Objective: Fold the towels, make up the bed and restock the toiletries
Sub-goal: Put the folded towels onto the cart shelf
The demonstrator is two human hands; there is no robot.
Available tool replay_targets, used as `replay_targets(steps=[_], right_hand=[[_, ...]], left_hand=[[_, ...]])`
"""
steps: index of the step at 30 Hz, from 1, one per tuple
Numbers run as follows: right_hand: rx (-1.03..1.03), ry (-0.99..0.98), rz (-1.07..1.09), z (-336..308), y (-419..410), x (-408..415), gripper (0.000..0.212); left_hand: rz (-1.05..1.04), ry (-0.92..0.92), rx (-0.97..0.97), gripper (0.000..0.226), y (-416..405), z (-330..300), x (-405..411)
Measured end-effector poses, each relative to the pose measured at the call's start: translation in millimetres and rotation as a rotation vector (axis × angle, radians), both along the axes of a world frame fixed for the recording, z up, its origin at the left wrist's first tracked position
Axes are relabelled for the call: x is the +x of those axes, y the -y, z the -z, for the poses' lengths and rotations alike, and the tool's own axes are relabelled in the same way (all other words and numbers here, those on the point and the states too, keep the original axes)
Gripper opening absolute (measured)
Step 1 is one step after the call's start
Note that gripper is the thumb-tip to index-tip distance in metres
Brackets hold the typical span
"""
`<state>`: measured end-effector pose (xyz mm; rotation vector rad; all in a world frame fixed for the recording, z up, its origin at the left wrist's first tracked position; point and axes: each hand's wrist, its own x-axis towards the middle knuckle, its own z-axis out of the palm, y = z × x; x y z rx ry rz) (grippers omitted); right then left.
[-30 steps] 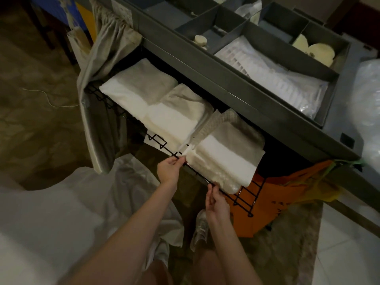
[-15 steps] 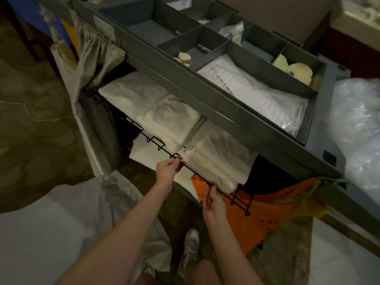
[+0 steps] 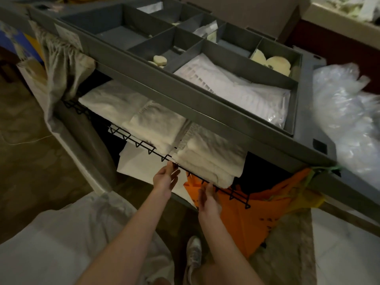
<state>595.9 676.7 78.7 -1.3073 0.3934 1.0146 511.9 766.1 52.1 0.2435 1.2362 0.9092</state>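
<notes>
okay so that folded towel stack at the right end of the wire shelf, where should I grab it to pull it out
Probably by its front folded edge: the towel stack overhangs the wire shelf rim there. Come from the front, one open hand at each corner, since the grey tray above blocks reaching down.

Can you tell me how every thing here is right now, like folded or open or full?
Three white folded towels: side by side on the black wire shelf.
Left hand: open, fingers at the shelf edge.
Right hand: open, just below the nearest towel.
Grey divided plastic tray: uncovered, partly filled.
White plastic-wrapped pack: lying flat in its compartment.
Orange plastic bag: hanging from the cart.
</notes>
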Motion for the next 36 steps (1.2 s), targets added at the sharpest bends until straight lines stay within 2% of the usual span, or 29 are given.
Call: replay_targets(steps=[3, 5, 9, 13, 15, 17, 20, 22, 27, 30, 36], right_hand=[[0.055, -0.048, 0.03, -5.1, -13.3, 9.9, 0.009], [0.071, -0.082, 0.043, -8.3, -23.3, 17.0, 0.016], [-0.011, 0.01, -0.076, -4.1, -28.8, 26.4, 0.013], [-0.066, 0.051, -0.118, -0.4, -27.4, 26.5, 0.013], [-0.067, 0.126, -0.177, -6.7, -28.7, 25.9, 0.026], [-0.062, 0.213, -0.224, -10.5, -32.5, 27.5, 0.038], [-0.197, 0.31, -0.24, -9.6, -40.8, 35.6, 0.028], [-0.2, 0.368, -0.232, -8.0, -42.5, 36.5, 0.026], [-0.197, 0.616, -0.257, 9.1, -38.3, 36.3, 0.038], [-0.229, 0.65, -0.229, 13.8, -39.2, 37.2, 0.032], [-0.218, 0.686, -0.194, 23.1, -40.3, 38.3, 0.026]], left_hand=[[-0.047, -0.006, -0.022, 0.021, -12.2, -8.8, 9.0], [-0.103, 0.02, -0.031, 0.019, -22.2, -14.8, 14.4], [-0.102, 0.061, -0.007, 0.02, -29.6, -12.4, 16.8], [-0.051, -0.017, 0.075, 0.012, -32.0, -7.8, 14.2], [-0.057, -0.044, 0.108, 0.002, -34.9, -10.3, 14.0], [-0.064, -0.033, 0.119, 0.009, -39.0, -13.1, 17.7], [-0.069, 0.036, 0.104, 0.016, -42.7, -17.7, 25.2], [-0.071, 0.047, 0.117, 0.017, -42.4, -18.7, 27.3], [-0.073, -0.085, 0.295, 0.026, -41.8, -8.9, 26.5], [-0.038, -0.175, 0.341, 0.025, -41.2, -5.8, 27.1], [-0.027, -0.145, 0.342, 0.032, -41.9, 1.3, 26.5]])
